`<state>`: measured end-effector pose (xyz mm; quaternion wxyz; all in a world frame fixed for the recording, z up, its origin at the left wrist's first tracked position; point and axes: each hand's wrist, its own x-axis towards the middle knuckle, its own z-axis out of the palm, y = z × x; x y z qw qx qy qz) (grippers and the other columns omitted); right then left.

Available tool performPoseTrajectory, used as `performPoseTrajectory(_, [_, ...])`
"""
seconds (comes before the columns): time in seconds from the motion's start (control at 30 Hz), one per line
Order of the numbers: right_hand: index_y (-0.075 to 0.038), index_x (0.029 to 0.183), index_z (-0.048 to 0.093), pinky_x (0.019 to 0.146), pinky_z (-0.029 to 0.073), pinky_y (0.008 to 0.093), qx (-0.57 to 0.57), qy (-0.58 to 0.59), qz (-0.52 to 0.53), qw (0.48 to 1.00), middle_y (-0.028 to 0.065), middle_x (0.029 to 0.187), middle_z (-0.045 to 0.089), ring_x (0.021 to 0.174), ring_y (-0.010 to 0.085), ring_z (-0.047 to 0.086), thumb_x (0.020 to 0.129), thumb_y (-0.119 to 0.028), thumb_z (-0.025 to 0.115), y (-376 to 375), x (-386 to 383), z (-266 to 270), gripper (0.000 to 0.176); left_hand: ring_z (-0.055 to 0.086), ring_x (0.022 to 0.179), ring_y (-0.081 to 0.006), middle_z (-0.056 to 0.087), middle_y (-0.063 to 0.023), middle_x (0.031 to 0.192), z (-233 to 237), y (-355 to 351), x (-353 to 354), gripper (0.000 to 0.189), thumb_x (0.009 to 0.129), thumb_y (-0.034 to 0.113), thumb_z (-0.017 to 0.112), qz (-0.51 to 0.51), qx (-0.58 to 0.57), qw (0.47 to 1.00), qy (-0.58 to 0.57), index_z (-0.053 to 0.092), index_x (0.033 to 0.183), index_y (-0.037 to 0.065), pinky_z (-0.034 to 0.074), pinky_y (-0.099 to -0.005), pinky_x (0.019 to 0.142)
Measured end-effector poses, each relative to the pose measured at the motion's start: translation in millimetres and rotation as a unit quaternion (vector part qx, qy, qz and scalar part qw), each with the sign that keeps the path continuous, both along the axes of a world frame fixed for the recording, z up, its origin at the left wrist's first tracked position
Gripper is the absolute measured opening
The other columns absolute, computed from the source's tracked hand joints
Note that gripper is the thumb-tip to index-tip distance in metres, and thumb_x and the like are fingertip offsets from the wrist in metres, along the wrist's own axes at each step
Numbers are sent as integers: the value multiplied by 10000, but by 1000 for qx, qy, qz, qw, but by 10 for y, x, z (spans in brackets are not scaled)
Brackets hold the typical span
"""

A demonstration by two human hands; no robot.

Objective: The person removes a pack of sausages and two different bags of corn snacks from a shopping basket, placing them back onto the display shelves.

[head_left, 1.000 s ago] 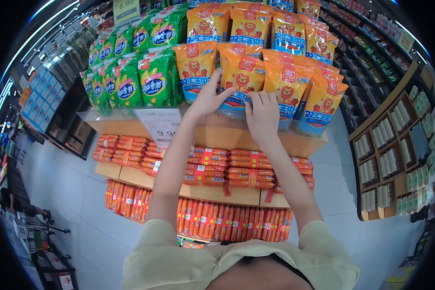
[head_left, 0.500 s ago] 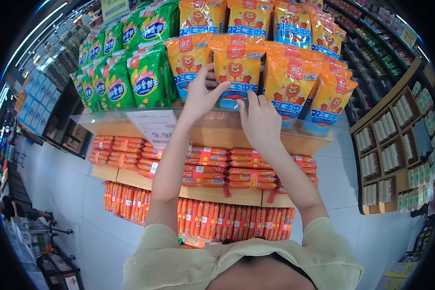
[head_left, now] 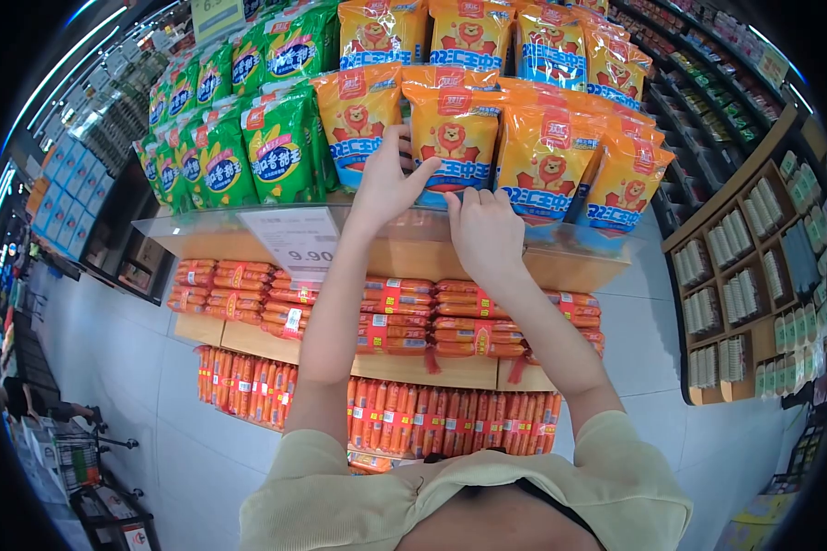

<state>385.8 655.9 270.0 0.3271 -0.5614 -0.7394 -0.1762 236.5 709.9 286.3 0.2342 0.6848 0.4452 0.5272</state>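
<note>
An orange-and-blue snack bag (head_left: 452, 138) with a lion on its front stands upright in the front row of the upper shelf. My left hand (head_left: 390, 179) grips its left side, thumb across the front and the other fingers partly hidden in the gap beside it. At the bag's lower edge, just above the clear shelf lip (head_left: 413, 225), my right hand (head_left: 487, 230) is closed with curled fingers, which seem to pinch the bottom of the bag. Matching lion bags stand close by, one on the left (head_left: 356, 129) and one on the right (head_left: 549, 170).
Green bags (head_left: 280, 151) fill the shelf's left part. A price card (head_left: 299, 241) hangs on the front lip. Below lie bundled red-orange sausages (head_left: 390, 335) on lower shelves. A wooden rack (head_left: 744, 266) stands to the right, a shopping cart (head_left: 78, 459) to the lower left.
The gripped bag has shifted slightly right, closer to its right neighbour. My right hand has moved a little left and down, its fingers now more curled. My left hand keeps hold of the side.
</note>
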Motion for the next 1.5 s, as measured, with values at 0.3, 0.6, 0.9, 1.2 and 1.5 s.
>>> performPoseTrajectory(0.3, [20, 751, 606, 561, 524, 316, -13, -9, 12, 1000, 137, 705, 610, 808, 259, 580, 841, -384, 600, -51, 2, -11, 413, 623, 733, -206, 608, -142, 893, 11, -6, 4, 513, 760, 185, 728, 14, 2, 1000, 17, 438, 1125, -28, 522, -309, 662])
performPoseTrajectory(0.6, [27, 1043, 583, 763, 509, 389, -11, 109, 178, 978, 168, 1009, 626, 945, 325, 593, 874, -298, 577, -473, 328, 44, 366, 534, 975, -147, 494, -84, 1089, -151, -697, -42, 241, 837, -12, 599, 149, 285, 941, -109, 528, 1066, 7, 492, -284, 814])
performPoseTrajectory(0.9, [-42, 1161, 562, 777, 494, 332, -451, 136, 455, 756, 126, 1156, 567, 898, 234, 601, 888, -245, 592, -2110, 1226, -312, 342, 480, 826, -90, 496, -40, 925, -1347, -3340, -62, 181, 825, -120, 476, 246, 29, 941, -232, 508, 949, 7, 412, -216, 743])
performPoseTrajectory(1.2, [-66, 1153, 576, 737, 480, 295, -550, 178, 452, 680, 89, 981, 614, 830, 164, 596, 896, -231, 571, -2909, 1728, -913, 306, 437, 622, -53, 495, 1, 775, -1922, -4901, 803, 258, 727, -139, 431, 338, -117, 853, -381, 534, 895, 29, 329, -180, 527])
performPoseTrajectory(1.5, [-56, 1073, 592, 800, 469, 384, -504, -2, 586, 635, 156, 974, 612, 912, 304, 591, 888, -256, 544, -3708, 1877, -1251, 277, 505, 652, -107, 554, -57, 790, -1920, -5675, 1648, 379, 584, -134, 393, 235, -229, 861, -388, 567, 895, -7, 385, -205, 570])
